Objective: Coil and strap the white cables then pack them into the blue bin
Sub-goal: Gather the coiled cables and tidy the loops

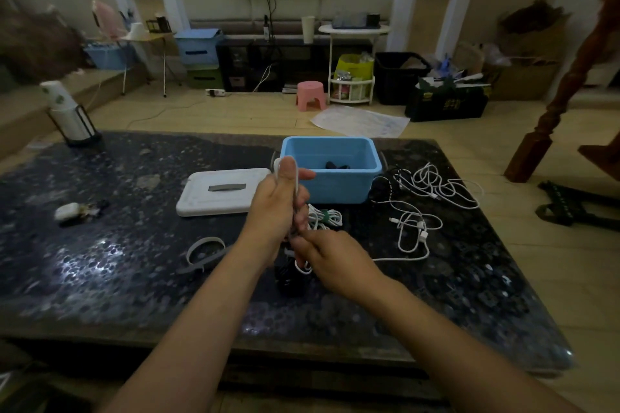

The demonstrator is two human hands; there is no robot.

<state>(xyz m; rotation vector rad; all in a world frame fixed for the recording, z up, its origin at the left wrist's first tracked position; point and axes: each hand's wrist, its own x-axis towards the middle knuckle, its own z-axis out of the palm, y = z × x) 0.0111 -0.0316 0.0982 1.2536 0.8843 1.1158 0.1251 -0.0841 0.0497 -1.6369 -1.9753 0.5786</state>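
My left hand [280, 201] is raised in front of the blue bin [330, 178] and grips a white cable [296, 178] that loops over its thumb. Below it, my right hand [330, 260] pinches the lower part of the same cable, which trails off to the right across the table. A coiled white cable with a green strap [327, 216] lies just in front of the bin. Loose white cables [436, 184] sprawl to the bin's right. Something dark lies at the bottom of the bin.
The bin's white lid [221, 193] lies left of the bin. Grey straps [203, 255] lie left of my left forearm, a dark object [288, 275] under my hands. A white earbud case with keys [72, 210] sits far left, a lamp [68, 117] at the back-left corner.
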